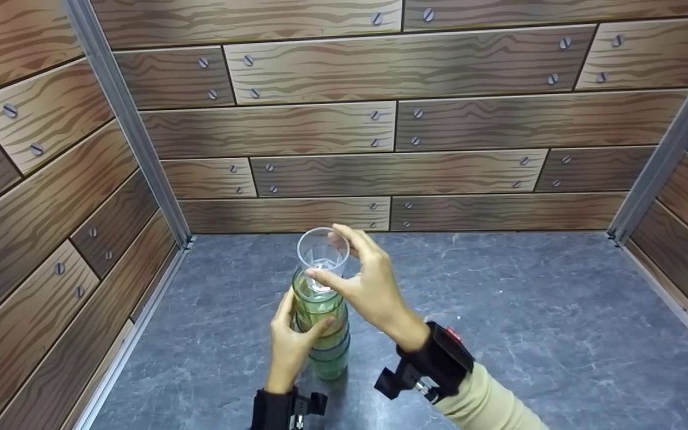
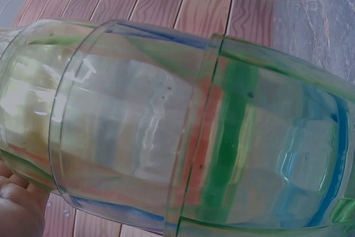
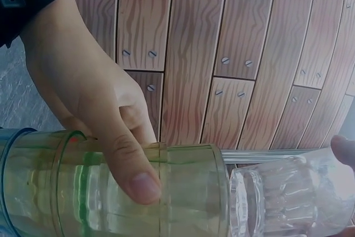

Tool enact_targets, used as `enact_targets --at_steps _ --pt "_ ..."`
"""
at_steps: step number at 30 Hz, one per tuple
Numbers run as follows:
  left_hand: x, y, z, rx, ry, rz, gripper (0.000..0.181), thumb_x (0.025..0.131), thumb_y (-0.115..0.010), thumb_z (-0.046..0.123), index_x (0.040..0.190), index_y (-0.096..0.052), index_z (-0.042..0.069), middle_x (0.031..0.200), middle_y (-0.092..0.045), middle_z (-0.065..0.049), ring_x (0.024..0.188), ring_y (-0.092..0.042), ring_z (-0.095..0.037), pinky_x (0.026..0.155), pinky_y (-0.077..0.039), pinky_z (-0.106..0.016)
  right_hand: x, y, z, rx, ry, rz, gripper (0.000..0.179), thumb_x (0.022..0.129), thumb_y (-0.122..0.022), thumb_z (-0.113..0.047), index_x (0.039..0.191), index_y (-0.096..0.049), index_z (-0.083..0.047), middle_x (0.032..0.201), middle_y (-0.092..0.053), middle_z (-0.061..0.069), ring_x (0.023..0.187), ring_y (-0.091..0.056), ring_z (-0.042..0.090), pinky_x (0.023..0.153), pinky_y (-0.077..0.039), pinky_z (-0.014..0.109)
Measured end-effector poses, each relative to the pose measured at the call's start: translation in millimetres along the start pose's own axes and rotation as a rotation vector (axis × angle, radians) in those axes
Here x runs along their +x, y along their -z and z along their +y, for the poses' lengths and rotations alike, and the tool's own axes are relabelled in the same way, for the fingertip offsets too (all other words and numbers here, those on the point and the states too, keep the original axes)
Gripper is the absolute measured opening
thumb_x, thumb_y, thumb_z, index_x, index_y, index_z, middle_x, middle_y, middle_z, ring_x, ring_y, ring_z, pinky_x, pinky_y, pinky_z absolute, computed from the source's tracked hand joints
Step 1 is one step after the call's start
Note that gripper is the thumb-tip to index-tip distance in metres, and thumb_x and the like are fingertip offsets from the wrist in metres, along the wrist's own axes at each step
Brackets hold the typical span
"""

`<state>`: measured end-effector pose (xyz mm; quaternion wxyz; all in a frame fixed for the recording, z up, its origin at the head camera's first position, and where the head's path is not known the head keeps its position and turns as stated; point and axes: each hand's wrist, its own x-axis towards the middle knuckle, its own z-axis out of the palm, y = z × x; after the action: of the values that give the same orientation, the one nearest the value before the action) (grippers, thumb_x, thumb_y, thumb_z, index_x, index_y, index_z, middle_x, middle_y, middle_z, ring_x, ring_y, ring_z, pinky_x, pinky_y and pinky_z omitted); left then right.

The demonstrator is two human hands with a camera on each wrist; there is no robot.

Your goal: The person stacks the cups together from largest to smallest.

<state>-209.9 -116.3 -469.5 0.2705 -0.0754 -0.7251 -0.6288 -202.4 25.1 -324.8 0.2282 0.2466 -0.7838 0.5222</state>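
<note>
A tall stack of tinted see-through cups (image 1: 329, 361), in green, yellowish and bluish shades, stands on the grey surface. My left hand (image 1: 290, 346) grips its upper part from the left, the thumb across the near side. Over the top cup, my right hand (image 1: 374, 289) holds a clear cup (image 1: 323, 254) between thumb and fingers, mouth upward. In the right wrist view, the clear cup's base (image 3: 238, 203) is right at the rim of the yellowish top cup (image 3: 197, 181). The left wrist view is mostly filled by the nested cups (image 2: 127, 126).
Wood-patterned panels (image 1: 320, 131) form walls at the back and both sides. Metal strips (image 1: 123, 107) run along the corners. The marbled grey surface (image 1: 529, 310) extends around the stack.
</note>
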Motion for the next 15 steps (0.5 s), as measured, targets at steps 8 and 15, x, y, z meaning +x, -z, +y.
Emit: enact_targets --at_steps 8,15 --pt "-0.2 -1.5 0.4 -0.007 0.014 -0.008 0.081 0.071 -0.083 0.009 0.141 -0.044 -0.003 0.137 -0.057 -0.018 0.119 -0.055 0.002 0.103 -0.044 -0.016 -0.9 -7.2 8.5 -0.013 0.01 -0.016 0.07 0.073 -0.083 -0.026 0.13 -0.054 0.003 0.116 -0.067 0.016 0.108 -0.063 0.027 0.095 -0.052 0.042" --pt "0.2 -0.8 -0.5 -0.006 -0.032 -0.011 0.078 0.072 -0.083 0.007 0.139 -0.045 -0.005 0.134 -0.058 -0.02 0.117 -0.054 0.004 0.1 -0.047 -0.016 -2.1 -13.2 13.0 -0.018 0.019 -0.035 0.07 0.073 -0.083 -0.028 0.129 -0.055 0.003 0.115 -0.067 0.017 0.108 -0.063 0.029 0.097 -0.052 0.045"
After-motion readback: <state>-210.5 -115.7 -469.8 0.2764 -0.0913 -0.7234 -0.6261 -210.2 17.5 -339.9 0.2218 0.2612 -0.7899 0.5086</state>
